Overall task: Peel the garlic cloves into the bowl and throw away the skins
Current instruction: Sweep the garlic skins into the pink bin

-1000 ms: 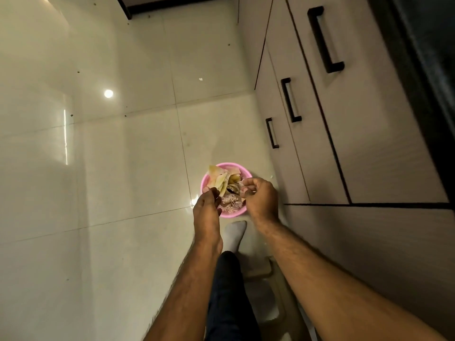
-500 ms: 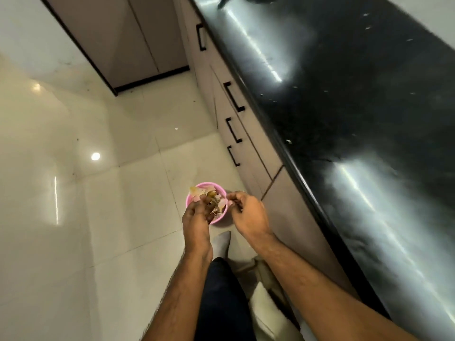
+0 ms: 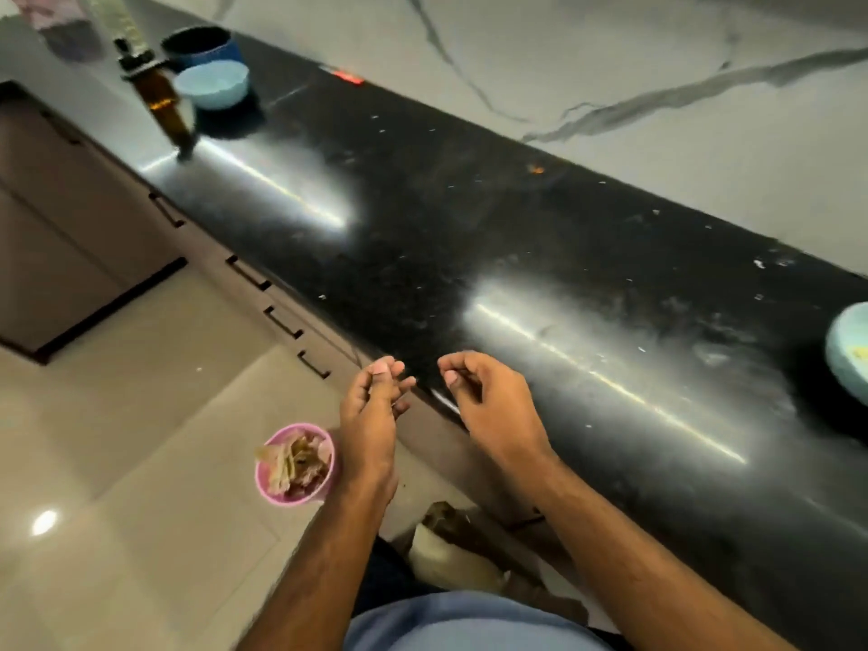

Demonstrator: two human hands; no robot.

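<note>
A small pink bin [image 3: 295, 465] stands on the floor tiles, filled with papery skins and other scraps. My left hand [image 3: 371, 411] hovers above and to the right of it, fingers loosely together, holding nothing that I can see. My right hand [image 3: 488, 406] is raised at the counter's front edge, fingers curled, also with nothing visible in it. A light blue bowl [image 3: 849, 352] sits on the black counter at the far right edge, partly cut off. No garlic cloves are visible.
The black counter [image 3: 469, 237] carries small white flecks. At its far left stand another light blue bowl [image 3: 212, 86], a dark blue pot [image 3: 199, 47] and a brown bottle [image 3: 164, 105]. Drawers with black handles [image 3: 282, 321] run below. A marble wall rises behind.
The view has swung up from the floor to the counter. Both hands have lifted away from the pink bin and now hang near the counter edge.
</note>
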